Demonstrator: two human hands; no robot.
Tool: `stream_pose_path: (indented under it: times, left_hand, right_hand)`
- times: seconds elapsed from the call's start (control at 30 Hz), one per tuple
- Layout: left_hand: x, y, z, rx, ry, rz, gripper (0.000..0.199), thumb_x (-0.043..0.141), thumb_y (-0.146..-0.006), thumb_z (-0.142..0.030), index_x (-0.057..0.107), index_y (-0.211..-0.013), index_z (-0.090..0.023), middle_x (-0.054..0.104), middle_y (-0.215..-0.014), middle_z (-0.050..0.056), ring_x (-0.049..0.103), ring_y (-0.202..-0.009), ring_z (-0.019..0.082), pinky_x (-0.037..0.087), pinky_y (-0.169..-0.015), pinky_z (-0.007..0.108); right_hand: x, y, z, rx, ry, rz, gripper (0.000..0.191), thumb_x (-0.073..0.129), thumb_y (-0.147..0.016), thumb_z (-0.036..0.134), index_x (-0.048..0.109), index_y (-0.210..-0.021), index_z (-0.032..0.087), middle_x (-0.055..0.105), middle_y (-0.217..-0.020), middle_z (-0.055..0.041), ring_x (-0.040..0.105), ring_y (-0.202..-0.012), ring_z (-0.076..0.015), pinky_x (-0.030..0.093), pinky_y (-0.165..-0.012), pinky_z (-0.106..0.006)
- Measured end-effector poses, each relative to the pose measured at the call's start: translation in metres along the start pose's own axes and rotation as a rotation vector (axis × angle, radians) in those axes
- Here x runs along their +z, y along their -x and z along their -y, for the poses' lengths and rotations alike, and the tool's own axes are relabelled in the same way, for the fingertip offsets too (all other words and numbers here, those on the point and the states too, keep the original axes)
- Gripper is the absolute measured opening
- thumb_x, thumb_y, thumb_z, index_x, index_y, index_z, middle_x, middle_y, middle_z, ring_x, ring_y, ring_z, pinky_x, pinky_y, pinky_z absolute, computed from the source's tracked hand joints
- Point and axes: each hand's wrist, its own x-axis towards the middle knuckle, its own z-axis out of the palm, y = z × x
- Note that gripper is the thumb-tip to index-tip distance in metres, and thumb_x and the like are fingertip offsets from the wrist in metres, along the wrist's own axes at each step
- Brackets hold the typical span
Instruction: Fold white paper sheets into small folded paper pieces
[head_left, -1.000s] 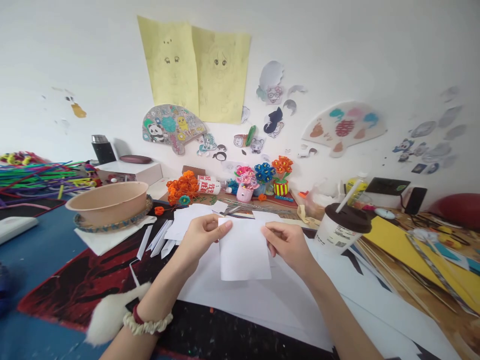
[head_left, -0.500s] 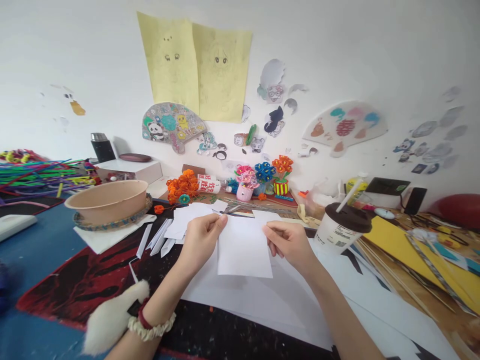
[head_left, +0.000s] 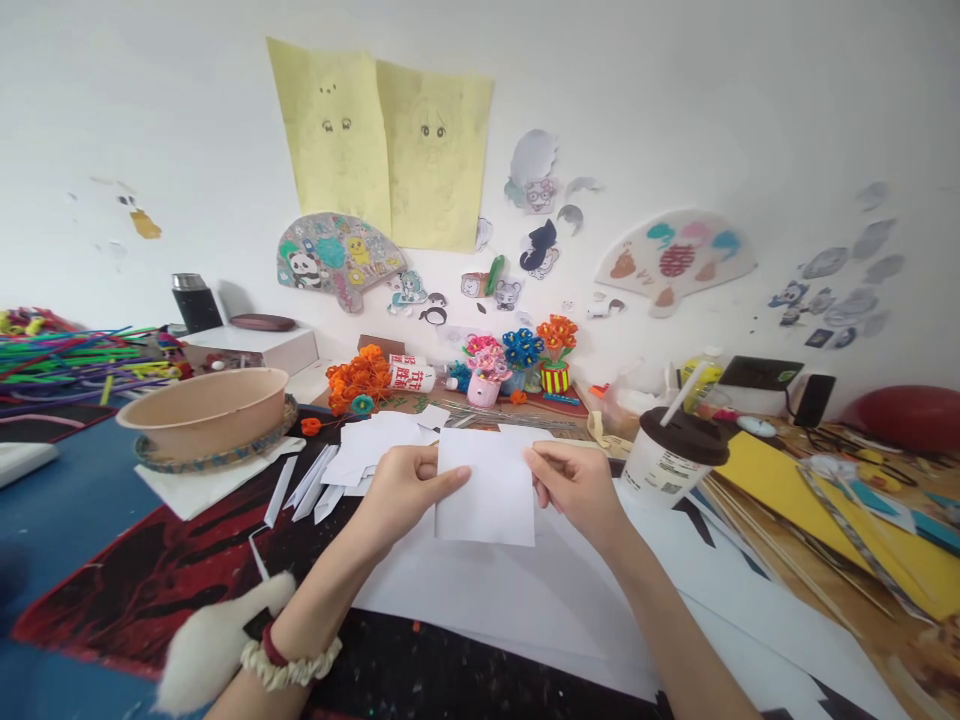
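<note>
1. Cream scrunchie (head_left: 292, 668) and dark-red band on the left wrist; white fluffy object (head_left: 199, 650), identity unclear, beside the forearm.
2. Large white paper (head_left: 510, 590), spread over a dark mat (head_left: 420, 665), beneath the work.
3. Small white paper sheet (head_left: 487, 505), one, blank on the visible face. Located between the two hands, apparently raised over the large paper. Roughly square; no long axis can be told with confidence. Neither hand is nearer: both touch it.
4. Left hand (head_left: 405, 490): narrow grip at the sheet's left side, thumb lying across the front face, pointing right; fingers mostly hidden.
5. Right hand (head_left: 574, 485): thumb and forefinger pinched at the right edge, near the upper corner; other fingers curled.
6. Lidded paper cup (head_left: 667, 460) with white straw, right of the right hand.
7. Folded paper strips (head_left: 307, 485) and overlapping white paper pieces (head_left: 375, 440), left of and beyond the left hand.
8. Beige oval basin (head_left: 202, 400), far left.
9. Orange craft flowers (head_left: 360, 378), with a striped flowerpot (head_left: 555, 378) to their right.
10. Yellow drawing sheets (head_left: 435, 190), on the wall.
</note>
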Motion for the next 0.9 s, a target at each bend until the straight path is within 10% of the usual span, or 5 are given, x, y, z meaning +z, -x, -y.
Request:
stream_pose_path:
  times: [0.9]
  left_hand:
    - [-0.0011,-0.0014,-0.0021,0.002,-0.225,-0.014,0.031,0.053,-0.079,-0.037,0.041,-0.056,-0.019,0.052,-0.041,-0.005,0.064,-0.05,0.016,0.042,-0.052,0.021]
  right_hand:
    - [-0.0006,-0.0045,-0.0048,0.056,-0.093,-0.163,0.033,0.053,-0.085,0.035,0.054,-0.057,0.017,0.048,-0.04,0.0037,0.037,-0.033,-0.0069,0.029,-0.037,-0.021]
